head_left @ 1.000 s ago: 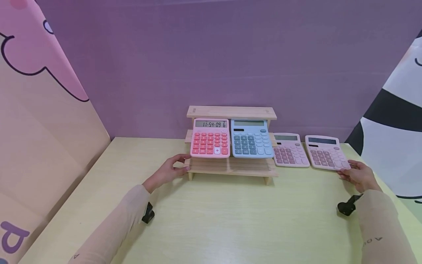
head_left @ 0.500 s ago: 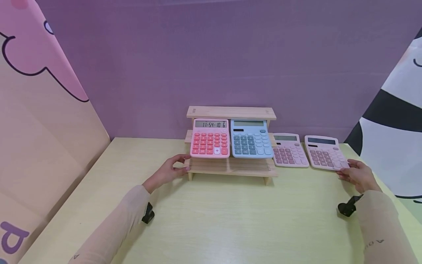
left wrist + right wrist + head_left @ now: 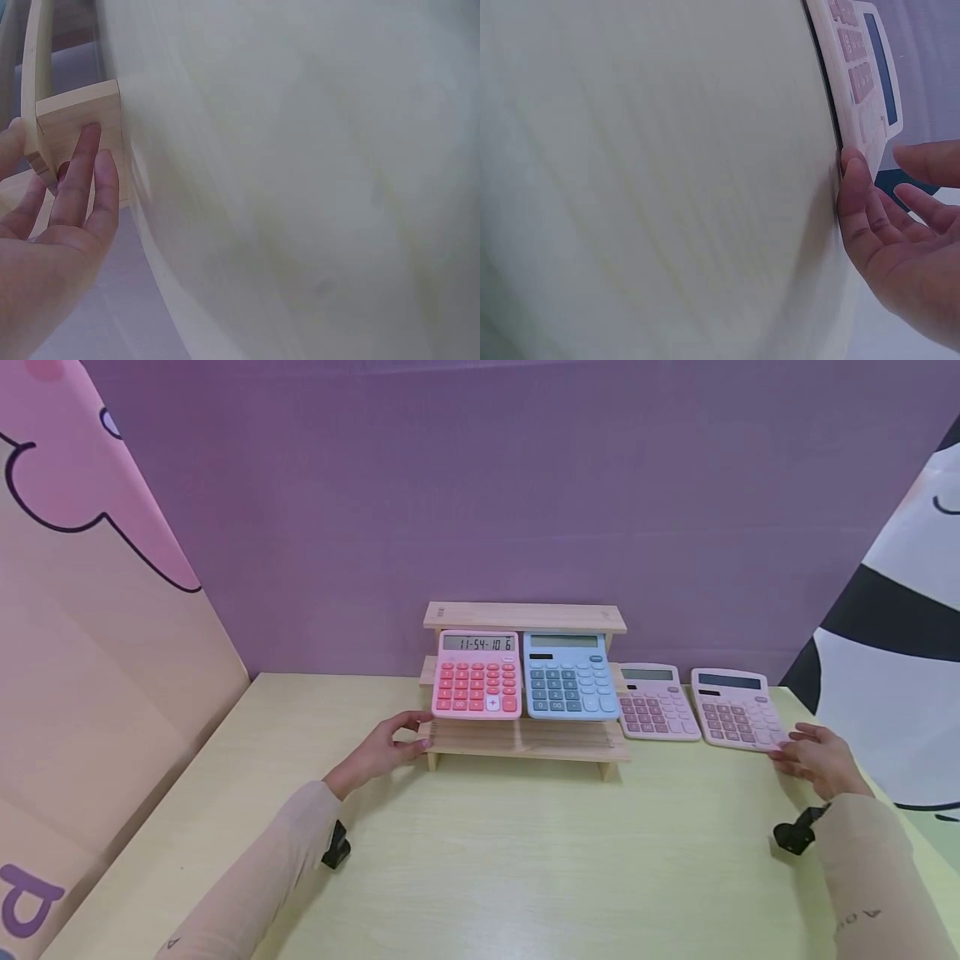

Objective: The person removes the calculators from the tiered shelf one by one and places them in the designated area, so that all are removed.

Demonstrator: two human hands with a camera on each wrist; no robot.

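Observation:
My left hand (image 3: 381, 750) grips the left end of the lowest board of a small wooden tiered shelf (image 3: 525, 745). In the left wrist view several fingers (image 3: 75, 184) lie against its end leg, the thumb partly out of frame. On the shelf lean a pink calculator (image 3: 477, 675) with a lit display and a blue calculator (image 3: 572, 677), side by side. My right hand (image 3: 821, 760) is at the near right corner of a pale pink calculator (image 3: 738, 708) lying on the table. Its fingertips (image 3: 855, 176) touch that corner, the thumb (image 3: 930, 161) lifted away.
Another pale pink calculator (image 3: 660, 703) lies between the shelf and the rightmost one. The pale wooden table (image 3: 487, 860) meets a purple backdrop (image 3: 510, 485) behind the shelf. Printed cartoon panels stand at both sides.
The right hand's thumb has come off the rightmost calculator and the hand has shifted slightly right. The pink calculator's display ticked from 09 to 10. The left hand stays put.

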